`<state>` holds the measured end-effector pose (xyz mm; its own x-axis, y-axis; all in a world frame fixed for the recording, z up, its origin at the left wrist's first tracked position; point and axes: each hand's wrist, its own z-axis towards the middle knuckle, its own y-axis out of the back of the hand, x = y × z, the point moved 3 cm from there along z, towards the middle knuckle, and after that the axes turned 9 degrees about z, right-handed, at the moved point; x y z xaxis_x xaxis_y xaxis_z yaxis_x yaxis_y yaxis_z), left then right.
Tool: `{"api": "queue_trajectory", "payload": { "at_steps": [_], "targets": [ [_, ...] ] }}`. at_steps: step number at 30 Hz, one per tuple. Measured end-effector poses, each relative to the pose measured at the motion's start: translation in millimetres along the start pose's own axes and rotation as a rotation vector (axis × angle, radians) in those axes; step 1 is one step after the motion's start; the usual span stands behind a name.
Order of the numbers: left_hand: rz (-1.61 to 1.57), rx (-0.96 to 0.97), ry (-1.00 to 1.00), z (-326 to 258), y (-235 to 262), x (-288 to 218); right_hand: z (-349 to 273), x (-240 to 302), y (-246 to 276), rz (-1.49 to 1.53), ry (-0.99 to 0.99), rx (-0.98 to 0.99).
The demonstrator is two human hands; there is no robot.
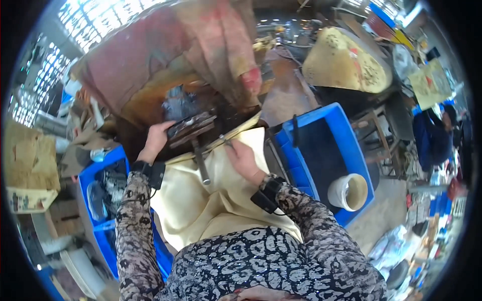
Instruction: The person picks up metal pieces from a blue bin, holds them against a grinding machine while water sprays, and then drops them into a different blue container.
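My left hand (154,142) reaches to the left end of a dark, worn metal fixture (193,128), its fingers curled at that end; what they grip is hidden. From the fixture a metal bar handle (201,163) points down toward me. My right hand (245,159) is right of the handle, fingers closed around a small dark piece too small to name. Beneath both hands a cream, leather-like apron (186,200) covers my lap, its far edge raised along a thin strip. Beyond the fixture a bluish-grey lump (179,103) sits in a dark, rust-stained hollow.
A stained reddish cloth (150,55) hangs over the work spot. A blue crate (359,150) on the right holds a white bucket (347,192); another blue crate (90,193) on the left holds dark parts. A worn yellow cushion (334,60) lies back right. A person (432,138) is at far right.
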<state>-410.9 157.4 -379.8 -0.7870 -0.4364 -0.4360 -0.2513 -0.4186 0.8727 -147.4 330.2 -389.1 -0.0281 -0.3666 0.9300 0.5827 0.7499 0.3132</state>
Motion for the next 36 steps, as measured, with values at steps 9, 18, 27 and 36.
{"api": "queue_trajectory", "payload": {
  "at_steps": [9, 18, 27, 36],
  "targets": [
    [-0.076, 0.074, -0.088, 13.8, -16.2, 13.7, -0.4, 4.7, 8.8, -0.038, 0.018, -0.042],
    [-0.003, 0.059, -0.105, -10.4, 0.3, 0.8, -11.9, -3.5, -4.7, -0.128, 0.081, -0.029],
    [0.064, 0.075, -0.154, 25.3, -7.1, -2.0, 8.0, -21.5, 6.5, -0.037, 0.051, -0.028],
    [0.183, 0.168, -0.124, -5.3, 23.4, -16.1, -4.0, 2.6, -1.6, -0.2, 0.064, 0.005]
  ]
}}
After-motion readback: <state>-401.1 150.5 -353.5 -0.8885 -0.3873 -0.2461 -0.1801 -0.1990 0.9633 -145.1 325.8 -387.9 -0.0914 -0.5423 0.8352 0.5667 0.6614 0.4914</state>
